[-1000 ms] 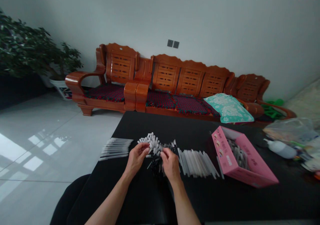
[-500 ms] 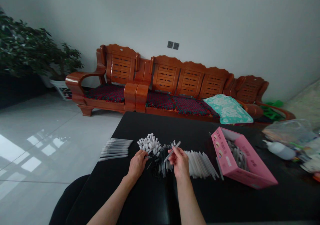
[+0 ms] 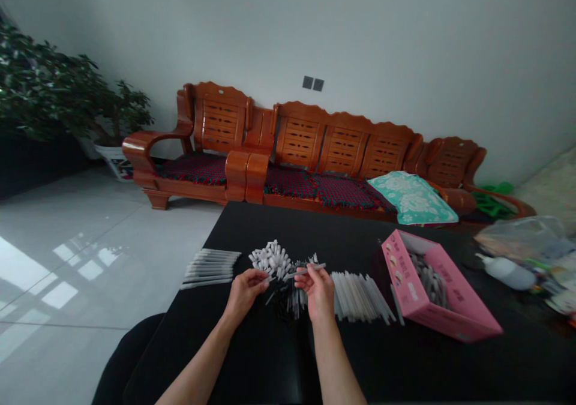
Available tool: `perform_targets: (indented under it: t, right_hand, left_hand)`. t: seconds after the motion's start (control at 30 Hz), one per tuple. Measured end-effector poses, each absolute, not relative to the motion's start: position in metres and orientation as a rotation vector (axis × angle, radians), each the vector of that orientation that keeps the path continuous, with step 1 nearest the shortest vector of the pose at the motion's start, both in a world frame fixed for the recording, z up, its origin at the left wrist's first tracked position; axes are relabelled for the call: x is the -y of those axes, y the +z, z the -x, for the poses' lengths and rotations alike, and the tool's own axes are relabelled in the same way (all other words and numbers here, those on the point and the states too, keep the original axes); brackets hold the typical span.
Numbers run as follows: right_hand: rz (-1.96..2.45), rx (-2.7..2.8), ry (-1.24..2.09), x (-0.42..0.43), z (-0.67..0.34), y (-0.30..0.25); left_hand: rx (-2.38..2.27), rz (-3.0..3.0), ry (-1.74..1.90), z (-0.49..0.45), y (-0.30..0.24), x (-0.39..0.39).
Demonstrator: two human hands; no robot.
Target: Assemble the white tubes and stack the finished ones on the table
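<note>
My left hand point(image 3: 245, 292) is closed in a pinch on a small pale piece that looks like a pen cap, mostly hidden by the fingers. Between the thumb and fingers of my right hand point(image 3: 318, 291) is a slim translucent pen barrel point(image 3: 320, 266), lying nearly level and pointing toward my left hand. A heap of white pen caps point(image 3: 271, 256) sits just beyond the left hand. Thin pen refills point(image 3: 296, 303) lie beneath the right hand, and small black parts point(image 3: 281, 304) lie between the hands.
Clear pen barrels point(image 3: 360, 297) lie in a row at right, beside a pink box point(image 3: 416, 297) holding grey pieces. Assembled-looking white pens point(image 3: 211, 267) line the left edge of the black table point(image 3: 252, 363). A white bottle point(image 3: 508, 272) and plastic bag point(image 3: 522, 237) are far right.
My right hand has turned the pen barrel from a steep slant to nearly level, its near end now toward my left hand. The left hand has lifted slightly, still pinching.
</note>
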State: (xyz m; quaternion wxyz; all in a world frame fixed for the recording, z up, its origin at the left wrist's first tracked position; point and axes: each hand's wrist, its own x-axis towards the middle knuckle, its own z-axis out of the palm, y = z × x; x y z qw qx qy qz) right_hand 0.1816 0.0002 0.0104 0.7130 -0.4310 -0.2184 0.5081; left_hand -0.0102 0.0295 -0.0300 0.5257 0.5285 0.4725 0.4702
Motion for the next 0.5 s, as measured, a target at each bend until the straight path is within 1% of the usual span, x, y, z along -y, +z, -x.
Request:
perform_targets:
  t: [0.1, 0.27, 0.5]
  right_hand:
    - [0.962, 0.527, 1.116, -0.001, -0.175, 0.013]
    - [0.982, 0.573, 1.104, -0.004, -0.168, 0.015]
    - [0.991, 0.581, 1.131, -0.003, -0.164, 0.016]
  left_hand:
    - [-1.026, -1.133, 1.157, 0.009, -0.02, -0.027]
    - [-0.983, -1.091, 1.158, 0.007, -0.008, -0.022]
    - [-0.913, -1.057, 1.149, 0.005, -0.006, -0.02]
